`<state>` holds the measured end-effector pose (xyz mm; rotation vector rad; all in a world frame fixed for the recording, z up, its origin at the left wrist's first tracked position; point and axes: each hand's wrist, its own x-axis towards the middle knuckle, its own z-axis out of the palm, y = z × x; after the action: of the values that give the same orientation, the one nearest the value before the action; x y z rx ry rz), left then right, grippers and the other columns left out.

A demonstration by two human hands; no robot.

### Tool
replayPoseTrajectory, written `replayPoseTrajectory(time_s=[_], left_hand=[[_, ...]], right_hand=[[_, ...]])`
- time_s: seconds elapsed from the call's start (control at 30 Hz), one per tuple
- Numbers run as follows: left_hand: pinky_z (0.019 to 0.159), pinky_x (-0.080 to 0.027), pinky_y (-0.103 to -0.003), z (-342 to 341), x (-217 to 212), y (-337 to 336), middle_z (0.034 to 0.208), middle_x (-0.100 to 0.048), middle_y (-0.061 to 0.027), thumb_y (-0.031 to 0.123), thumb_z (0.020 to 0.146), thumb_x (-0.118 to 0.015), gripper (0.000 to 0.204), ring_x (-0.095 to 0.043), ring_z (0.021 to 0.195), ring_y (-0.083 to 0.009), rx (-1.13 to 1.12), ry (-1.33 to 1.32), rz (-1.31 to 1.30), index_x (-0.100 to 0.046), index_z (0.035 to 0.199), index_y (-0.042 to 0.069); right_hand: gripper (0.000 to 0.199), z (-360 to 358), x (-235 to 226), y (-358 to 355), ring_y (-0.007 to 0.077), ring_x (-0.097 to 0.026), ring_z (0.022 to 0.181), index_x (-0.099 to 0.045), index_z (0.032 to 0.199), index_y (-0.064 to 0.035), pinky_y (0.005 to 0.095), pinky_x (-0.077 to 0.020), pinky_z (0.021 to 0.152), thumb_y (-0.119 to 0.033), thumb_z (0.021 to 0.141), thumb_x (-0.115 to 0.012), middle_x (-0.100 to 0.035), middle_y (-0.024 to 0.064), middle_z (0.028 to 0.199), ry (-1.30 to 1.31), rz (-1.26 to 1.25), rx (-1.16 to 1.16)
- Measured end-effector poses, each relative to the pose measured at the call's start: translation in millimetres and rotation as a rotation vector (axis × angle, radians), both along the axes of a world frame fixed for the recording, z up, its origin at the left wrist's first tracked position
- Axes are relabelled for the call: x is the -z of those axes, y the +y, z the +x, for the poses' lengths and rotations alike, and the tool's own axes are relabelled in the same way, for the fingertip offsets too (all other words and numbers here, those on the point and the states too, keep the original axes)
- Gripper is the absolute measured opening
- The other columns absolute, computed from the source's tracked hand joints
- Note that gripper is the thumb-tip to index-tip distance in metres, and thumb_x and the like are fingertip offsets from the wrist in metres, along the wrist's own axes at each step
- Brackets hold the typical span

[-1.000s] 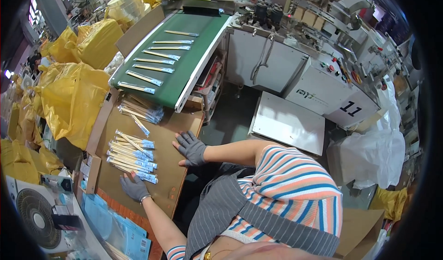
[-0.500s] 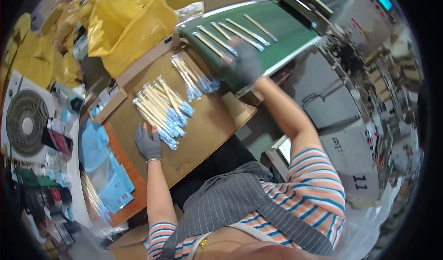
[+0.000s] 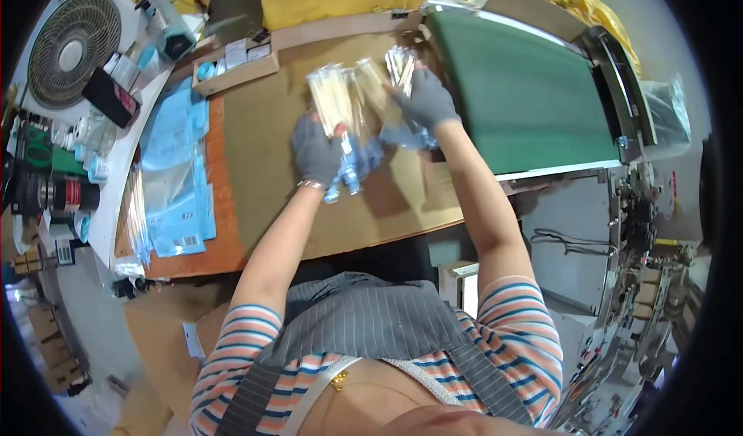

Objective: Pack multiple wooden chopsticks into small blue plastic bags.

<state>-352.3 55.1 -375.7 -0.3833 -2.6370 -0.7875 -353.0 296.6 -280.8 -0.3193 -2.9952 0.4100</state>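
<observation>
Wrapped sticks (image 3: 329,99) sit toward the surface's (image 3: 267,157) far edge, room remaining toward the near edge; left hand (image 3: 316,149) touches them, grip unclear; right hand (image 3: 424,101) grips a bundle (image 3: 399,63); far-left-corner carton (image 3: 240,79) holds small white pieces (image 3: 236,53)

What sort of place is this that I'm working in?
Probably a factory or packaging workshop: a green conveyor belt adjoins the cardboard-covered table, many pale wrapped sticks are bunched there, and machinery stands on the right.

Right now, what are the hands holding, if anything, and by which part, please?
Left hand: a stick bundle, near its blue ends; right hand: another bundle, seemingly midway, though blurred.
</observation>
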Motion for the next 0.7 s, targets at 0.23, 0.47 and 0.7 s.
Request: replayPoseTrajectory(time_s=[0.23,0.47,0.7], left_hand=[[0.091,-0.043,-0.036,-26,-51,25,0.122,-0.056,-0.0132,0.058,0.084,-0.054,0.070,-0.051,0.114,-0.0276,0.083,-1.132,1.237,-0.048,0.129,0.005],[0.072,-0.049,-0.029,-14,-44,-3,0.091,-0.064,-0.0090,0.040,0.075,-0.074,0.057,-0.061,0.079,-0.0158,0.077,-1.061,1.270,-0.058,0.111,-0.002],[0.084,-0.047,-0.031,21,-139,-66,0.112,-0.058,-0.0078,0.025,0.060,-0.085,0.089,-0.056,0.098,-0.0156,0.561,-0.403,0.963,-0.038,0.132,0.000]], right_hand=[[0.090,-36,30,-29,0.0383,-0.055,0.111,-0.057,0.109,0.0091,0.0404,-0.0435,0.094,-0.071,0.069,-0.058,-0.055,0.0315,0.116,0.003,-0.258,0.460],[0.050,1,51,-108,0.0167,-0.061,0.084,-0.062,0.106,0.0044,0.0306,-0.0487,0.076,-0.038,0.080,-0.067,-0.065,0.0115,0.095,-0.171,-1.406,-0.060],[0.073,42,-58,-140,0.0185,-0.057,0.100,-0.038,0.132,-0.0005,0.0291,-0.0458,0.086,-0.019,0.072,-0.075,-0.058,0.0102,0.109,0.139,-1.506,-0.546]])
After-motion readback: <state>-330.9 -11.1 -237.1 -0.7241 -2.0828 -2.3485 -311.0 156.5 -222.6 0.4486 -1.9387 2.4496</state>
